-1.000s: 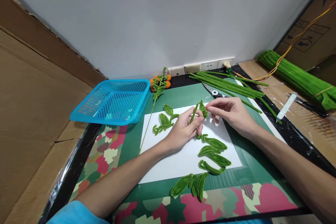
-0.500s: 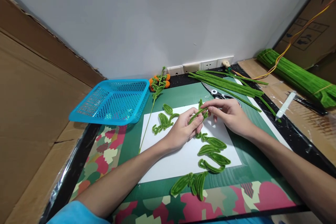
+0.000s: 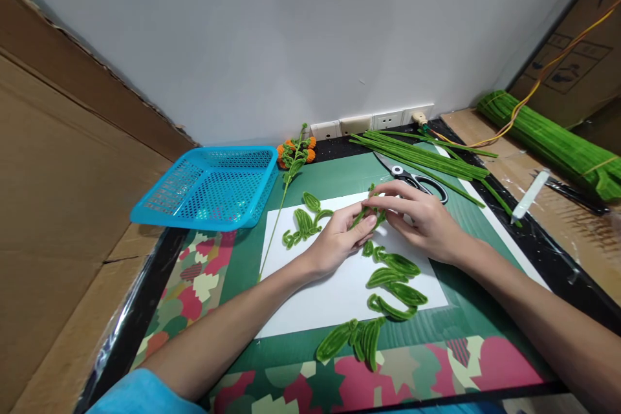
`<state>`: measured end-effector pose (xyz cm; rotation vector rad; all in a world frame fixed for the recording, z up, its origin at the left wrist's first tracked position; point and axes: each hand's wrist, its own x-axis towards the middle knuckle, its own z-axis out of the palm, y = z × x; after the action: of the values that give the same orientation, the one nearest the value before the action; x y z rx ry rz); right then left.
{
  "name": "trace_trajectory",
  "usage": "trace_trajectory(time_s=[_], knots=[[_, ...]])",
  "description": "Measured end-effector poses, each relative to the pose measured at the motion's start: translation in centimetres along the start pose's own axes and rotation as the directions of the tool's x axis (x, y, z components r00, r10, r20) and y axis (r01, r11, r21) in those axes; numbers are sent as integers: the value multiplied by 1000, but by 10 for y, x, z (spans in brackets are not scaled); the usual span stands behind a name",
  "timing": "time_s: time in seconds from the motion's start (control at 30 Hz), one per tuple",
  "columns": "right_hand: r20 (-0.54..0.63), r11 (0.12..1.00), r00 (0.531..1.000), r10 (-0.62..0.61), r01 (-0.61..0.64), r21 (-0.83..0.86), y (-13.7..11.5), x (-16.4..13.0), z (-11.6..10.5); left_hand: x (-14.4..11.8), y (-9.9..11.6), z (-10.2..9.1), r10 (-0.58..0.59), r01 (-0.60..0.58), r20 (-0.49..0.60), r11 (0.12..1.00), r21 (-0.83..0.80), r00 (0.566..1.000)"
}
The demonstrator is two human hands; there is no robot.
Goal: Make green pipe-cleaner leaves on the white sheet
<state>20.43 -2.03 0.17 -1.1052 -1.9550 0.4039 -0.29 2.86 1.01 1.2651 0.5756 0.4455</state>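
Observation:
Over the white sheet of paper (image 3: 310, 297), my left hand (image 3: 342, 236) is closed around a green pipe cleaner (image 3: 359, 218), pinching it between thumb and fingers. My right hand (image 3: 424, 217) meets it from the right, its fingertips pressed together on the same pipe cleaner; the fingers hide most of that piece. Looped pipe-cleaner leaves (image 3: 395, 275) lie just below my hands. Another leaf cluster (image 3: 305, 221) rests to the left, and a further cluster (image 3: 352, 339) sits on the paper's near edge.
A blue plastic basket (image 3: 208, 191) stands at the back left, beside a stem with orange flowers (image 3: 294, 158). Scissors (image 3: 417, 181) and loose green pipe cleaners (image 3: 422, 155) lie behind my right hand. A thick bundle (image 3: 553, 142) and a white tool (image 3: 530, 197) are at the right.
My right fingers have shifted left and curled closer to my left fingertips. The pipe cleaner between my hands is bent over, where it stretched up to the right before.

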Motion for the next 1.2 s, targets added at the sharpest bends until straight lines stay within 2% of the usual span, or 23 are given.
trace_trajectory(time_s=[0.07, 0.3, 0.4, 0.7, 1.2], knots=[[-3, 999, 1000, -4, 4, -42, 3, -1, 2, 0, 0, 0, -9, 8, -9, 1000, -23, 1000], [-144, 993, 987, -63, 48, -110, 3, 1, 4, 2, -4, -2, 23, -24, -53, 999, -26, 998], [-169, 992, 984, -61, 41, -116, 0, 1, 3, 1, -5, -3, 34, -35, -69, 999, -16, 997], [-181, 990, 981, -64, 40, -135, -3, -3, 9, 3, -5, -4, 36, -38, -72, 999, -26, 997], [-181, 982, 980, -87, 53, -184, -6, -4, 14, 6, -11, -4, 77, -81, -138, 996, -27, 987]])
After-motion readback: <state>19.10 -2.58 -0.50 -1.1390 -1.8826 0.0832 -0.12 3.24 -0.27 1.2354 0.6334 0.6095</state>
